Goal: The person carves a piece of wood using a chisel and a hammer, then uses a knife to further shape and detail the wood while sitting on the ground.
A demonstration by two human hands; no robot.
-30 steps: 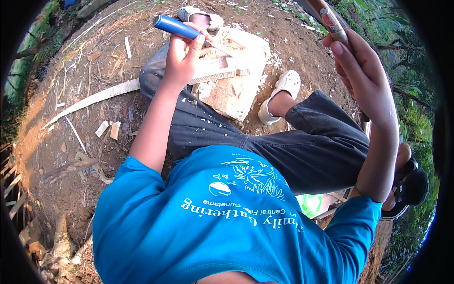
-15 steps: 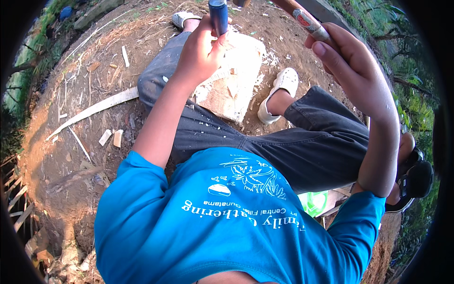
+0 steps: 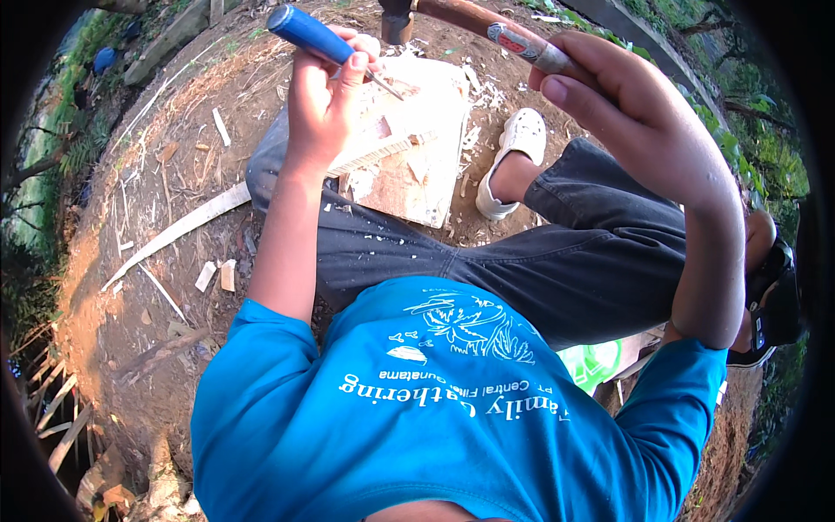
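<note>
My left hand (image 3: 320,117) is closed round a chisel with a blue handle (image 3: 306,35). Its thin metal blade (image 3: 384,84) slants down to the right, over a pale wooden block (image 3: 409,196). My right hand (image 3: 626,96) grips a hammer by its brown wooden handle (image 3: 465,19), held up at the right. The dark hammer head (image 3: 397,22) is beyond the block, to the right of the chisel and apart from it. A long pale strip of wood (image 3: 178,235) runs from the ground at left, behind my left forearm, and its end lies across the block.
Wood shavings and chips (image 3: 228,275) litter the block and the dirt ground. My legs in dark trousers (image 3: 513,278) spread around the block, with a white clog (image 3: 524,139) to its right. A green and white bag (image 3: 596,361) lies by my right elbow. Plants border both sides.
My left hand has moved left, and the chisel has tilted so its handle points up left and its blade shows. The hammer has shifted left and down, bringing its head into view.
</note>
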